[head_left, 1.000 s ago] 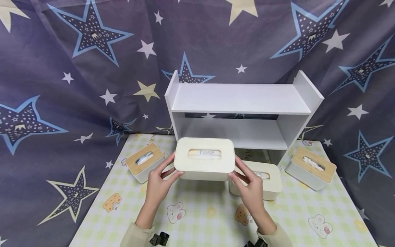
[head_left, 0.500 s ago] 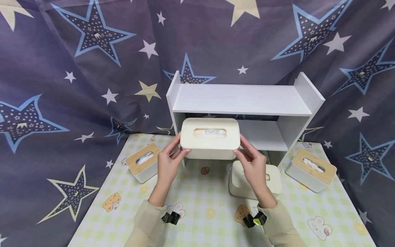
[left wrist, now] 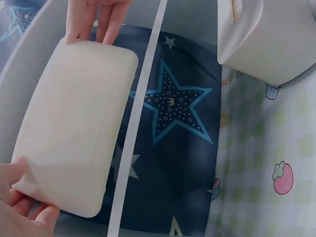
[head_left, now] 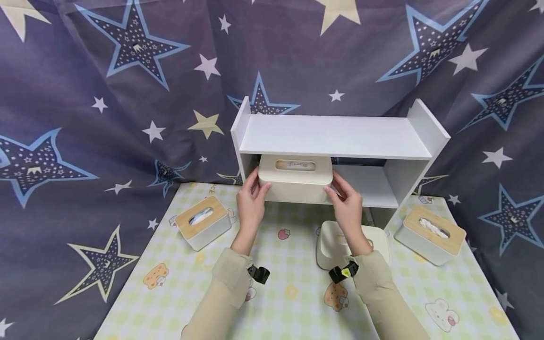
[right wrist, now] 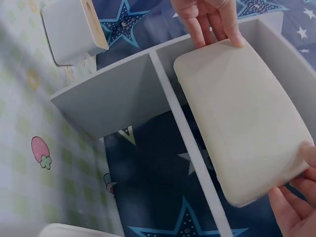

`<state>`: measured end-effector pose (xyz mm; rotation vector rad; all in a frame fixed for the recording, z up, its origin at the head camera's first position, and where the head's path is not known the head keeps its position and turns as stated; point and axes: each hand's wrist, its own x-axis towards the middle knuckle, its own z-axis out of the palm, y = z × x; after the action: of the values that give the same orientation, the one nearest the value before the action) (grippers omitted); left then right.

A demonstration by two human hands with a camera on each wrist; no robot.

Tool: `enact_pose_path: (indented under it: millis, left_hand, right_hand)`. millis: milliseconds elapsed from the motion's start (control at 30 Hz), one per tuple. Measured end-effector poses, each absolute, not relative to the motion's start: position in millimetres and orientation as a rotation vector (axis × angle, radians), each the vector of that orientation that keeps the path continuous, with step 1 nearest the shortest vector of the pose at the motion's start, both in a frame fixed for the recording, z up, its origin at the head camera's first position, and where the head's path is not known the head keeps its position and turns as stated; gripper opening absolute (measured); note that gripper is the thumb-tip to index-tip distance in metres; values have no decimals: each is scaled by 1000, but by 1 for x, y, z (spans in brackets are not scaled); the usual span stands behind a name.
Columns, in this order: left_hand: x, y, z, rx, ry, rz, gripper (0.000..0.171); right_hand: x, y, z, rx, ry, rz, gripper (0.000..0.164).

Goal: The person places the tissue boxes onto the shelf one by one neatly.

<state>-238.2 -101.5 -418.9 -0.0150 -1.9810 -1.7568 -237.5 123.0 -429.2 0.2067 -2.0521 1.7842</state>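
Observation:
A cream tissue box (head_left: pixel 297 191), with handwriting that reads like "Face" visible in its lid slot, is partly inside the left part of the white shelf's (head_left: pixel 340 137) middle compartment. My left hand (head_left: pixel 251 202) grips its left end and my right hand (head_left: pixel 347 204) its right end, thumbs on the front face. In the left wrist view, the box's plain front (left wrist: pixel 74 123) lies between both hands, beside the edge of the shelf board (left wrist: pixel 136 123). The right wrist view has the same box (right wrist: pixel 242 118) between the compartment's boards. Its back part is hidden under the top board.
A second cream box (head_left: pixel 329 248) stands on the checked tablecloth (head_left: pixel 293 269) below my right forearm, partly covered by it. Boxes with wooden lids stand left (head_left: pixel 187 224) and right (head_left: pixel 452 236) of the shelf. A star-patterned curtain (head_left: pixel 289 42) hangs behind.
Both hands have carried the cream box forward, away from me, and slightly right, from in front of the shelf into the middle compartment's opening. The other boxes stay in place.

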Motion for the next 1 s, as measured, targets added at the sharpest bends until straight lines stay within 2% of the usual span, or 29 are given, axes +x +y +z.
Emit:
enact_pose_path:
  millis: [233, 500, 767, 1000]
  left_hand:
    - [-246, -98, -427, 17, -1974, -1739, 55]
    - [-248, -97, -431, 49, -2137, -1529, 60]
    - [-241, -97, -433, -20, -2281, -1500, 78]
    - [-223, -95, -444, -83, -2282, -1511, 86]
  right_hand:
    - [-249, 119, -429, 144, -2099, 1809, 47]
    - [-236, 104, -401, 121, -2194, 1709, 46]
    - [-252, 108, -433, 192, -2184, 1699, 51]
    - [-240, 112, -443, 294, -2178, 1722, 56]
